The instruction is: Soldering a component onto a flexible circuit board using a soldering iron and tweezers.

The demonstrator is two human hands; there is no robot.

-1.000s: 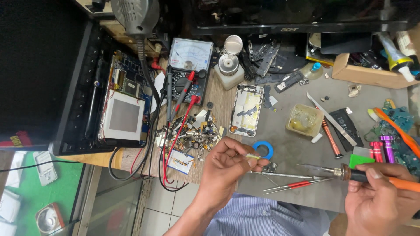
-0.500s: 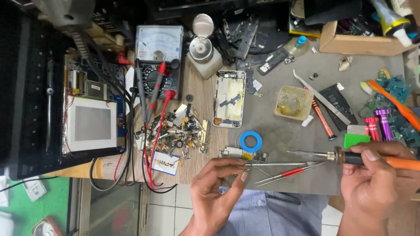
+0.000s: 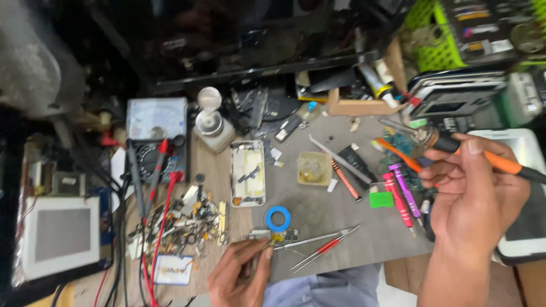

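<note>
Fingers of our right hand (image 3: 475, 199) are closed around the orange-handled soldering iron (image 3: 483, 154), which we hold lifted above the tabletop (image 3: 341, 222) with its metal tip pointing left, well clear of the work. Our left hand (image 3: 242, 276) is down at the near edge, fingertips pinched on a small circuit board (image 3: 273, 235) that lies flat on the grey surface — just below the blue ring of tape (image 3: 278, 218) and touching the end of the tweezers (image 3: 318, 241). As far as we can judge, the board is placed and steadied but the iron is not yet on it; any joint there is too small for us to make out. Farther out lie the opened phone back (image 3: 248, 173), a square yellowish dish (image 3: 314, 168), pink and purple screwdrivers (image 3: 401, 196) and, at left, the analogue multimeter (image 3: 156, 136) with its red and black leads — beside a heap of loose components (image 3: 182, 224).
</note>
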